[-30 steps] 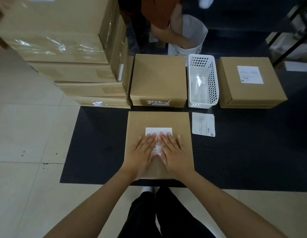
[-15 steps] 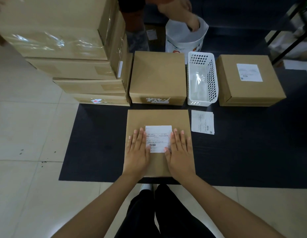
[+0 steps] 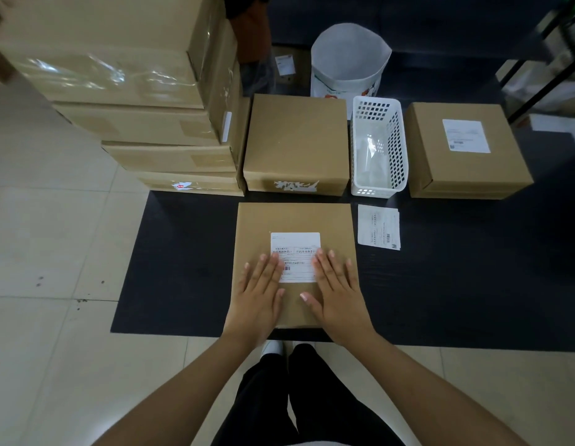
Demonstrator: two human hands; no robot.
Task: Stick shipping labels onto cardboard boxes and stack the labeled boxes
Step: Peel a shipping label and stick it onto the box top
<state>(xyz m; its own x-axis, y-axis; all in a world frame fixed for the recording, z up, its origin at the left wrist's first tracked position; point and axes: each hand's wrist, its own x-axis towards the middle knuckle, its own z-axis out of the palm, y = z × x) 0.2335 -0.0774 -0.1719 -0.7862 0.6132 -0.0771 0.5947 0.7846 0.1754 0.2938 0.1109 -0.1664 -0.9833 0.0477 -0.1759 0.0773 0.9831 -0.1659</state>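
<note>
My left hand point(image 3: 258, 292) and right hand point(image 3: 339, 292) lie flat, fingers spread, on the box point(image 3: 295, 220) on the dark mat point(image 3: 183, 259), flanking its label point(image 3: 295, 252), fingertips touching its edges.

Pale glossy tiled floor point(image 3: 48, 239), dark mat point(image 3: 472, 284) laid over it; black metal rack legs point(image 3: 543, 82) far right, dim light

Honestly can't read much here. The label point(image 3: 295, 256) on the box point(image 3: 254, 226) under my hands has printed lines and a small barcode, too blurry to make out. Same with the loose sheet point(image 3: 378, 227) and the label point(image 3: 465, 135) on the far right box point(image 3: 466, 170).
</note>
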